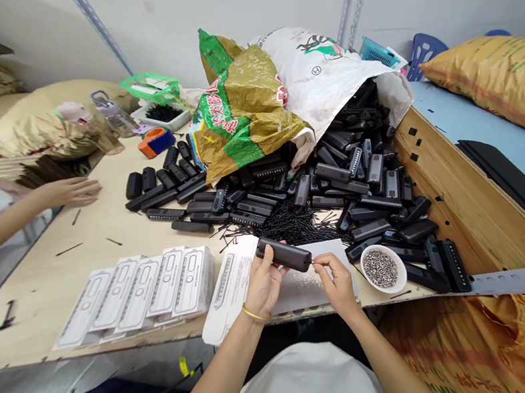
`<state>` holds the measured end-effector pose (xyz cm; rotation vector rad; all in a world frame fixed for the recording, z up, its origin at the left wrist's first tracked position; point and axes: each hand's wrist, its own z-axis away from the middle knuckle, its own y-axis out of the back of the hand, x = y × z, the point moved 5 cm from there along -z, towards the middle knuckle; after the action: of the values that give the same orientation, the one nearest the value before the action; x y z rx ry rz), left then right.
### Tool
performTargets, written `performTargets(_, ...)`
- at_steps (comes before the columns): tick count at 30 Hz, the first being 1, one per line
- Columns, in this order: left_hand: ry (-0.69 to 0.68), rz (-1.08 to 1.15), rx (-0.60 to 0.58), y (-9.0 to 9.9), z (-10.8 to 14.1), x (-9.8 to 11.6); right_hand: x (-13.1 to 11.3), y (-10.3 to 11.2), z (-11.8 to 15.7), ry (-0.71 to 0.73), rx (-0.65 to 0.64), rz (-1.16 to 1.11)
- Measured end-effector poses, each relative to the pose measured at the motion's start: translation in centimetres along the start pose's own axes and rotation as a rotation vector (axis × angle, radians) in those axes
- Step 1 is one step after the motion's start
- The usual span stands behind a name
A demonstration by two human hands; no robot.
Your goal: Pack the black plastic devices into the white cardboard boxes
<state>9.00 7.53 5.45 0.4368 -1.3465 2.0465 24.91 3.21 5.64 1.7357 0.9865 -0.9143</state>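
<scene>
Two hands on one elongated black plastic case (pixel 283 254), held above white sheet (pixel 285 299) at desk's (pixel 110 227) near edge. Left hand (pixel 262 284): fingers wrapped around case body. Right hand (pixel 337 281): fingers pinched on tiny piece (pixel 312 261) at case end, too small to identify. White bowl (pixel 402 274) of small metal parts (pixel 380 267) right of sheet. Printed white boxes (pixel 147 291) lined up left. Pile of similar black cases (pixel 373 187) behind.

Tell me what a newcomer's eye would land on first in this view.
Probably the big heap of black cases across the middle of the table, in front of a gold-and-green bag and a white sack. Closer in, the left hand holds one dark case, with the right hand at its end. Right of them sits a white bowl.
</scene>
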Motion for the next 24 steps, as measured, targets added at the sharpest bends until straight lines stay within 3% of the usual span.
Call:
performTargets(6,-0.021,-0.049,-0.035,0.0,0.2,-0.8,0.0,-0.2,0.0,0.094,-0.032,0.052)
performTargets(11,0.025,-0.067,-0.001,-0.7,0.7,-0.1,1.0,-0.3,1.1,0.034,-0.023,0.066)
performTargets(14,-0.078,-0.045,-0.115,-2.1,2.0,1.1,1.5,0.9,1.2,-0.025,0.013,0.061)
performTargets(17,-0.133,-0.228,-0.198,-2.7,2.6,-0.4,2.4,3.3,1.0,-0.109,0.169,0.059)
performTargets(20,-0.118,-0.460,-0.089,-1.3,0.8,-2.9,3.3,5.0,0.8,-0.153,0.250,0.081)
performTargets(22,-0.139,-0.445,0.041,0.0,-0.9,-3.5,3.6,5.5,0.7,-0.164,0.255,0.093)
performTargets(24,-0.134,-0.391,0.094,0.8,-2.3,-3.3,3.7,5.8,0.6,-0.175,0.255,0.093)
